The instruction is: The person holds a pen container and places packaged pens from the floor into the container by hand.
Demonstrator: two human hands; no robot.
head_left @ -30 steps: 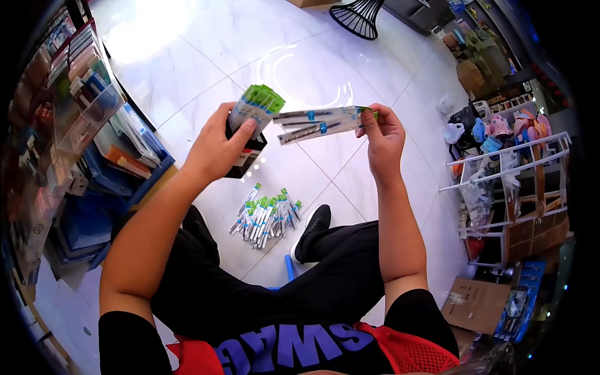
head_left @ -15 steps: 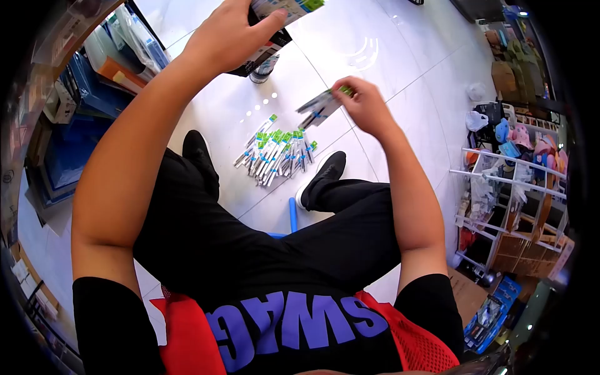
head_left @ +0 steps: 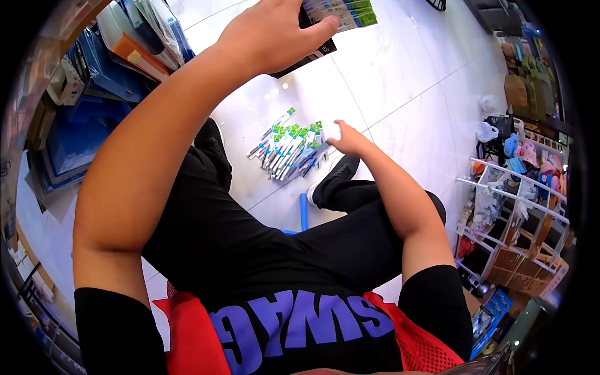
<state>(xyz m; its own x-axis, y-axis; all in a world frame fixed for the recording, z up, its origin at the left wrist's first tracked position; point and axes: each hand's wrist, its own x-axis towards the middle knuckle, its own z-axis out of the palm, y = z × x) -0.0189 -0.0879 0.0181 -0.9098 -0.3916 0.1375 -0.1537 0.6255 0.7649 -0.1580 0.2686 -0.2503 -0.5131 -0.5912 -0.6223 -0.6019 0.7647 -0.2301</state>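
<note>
My left hand (head_left: 275, 37) is at the top, its thumb pressed over a dark box (head_left: 315, 56). Slim packs with green ends (head_left: 344, 14) stick out to the right beside that thumb. Lower down, my right hand (head_left: 351, 140) reaches the right edge of a loose pile of slim white packs (head_left: 287, 147) on the floor. These packs have green ends and blue bands. Between my right fingers is a pale slim pack (head_left: 332, 131), partly hidden; how many are there I cannot tell.
Folders and binders (head_left: 94, 75) fill a shelf on the left. A white wire rack (head_left: 515, 200) with bagged goods and cardboard stands on the right. My shoes (head_left: 334, 178) flank the pile. A blue bar (head_left: 304, 211) shows between my legs.
My right hand has come down with its slim packs to the pile's right edge. My left hand has shifted right in view with the dark box, and the whole view has moved slightly.
</note>
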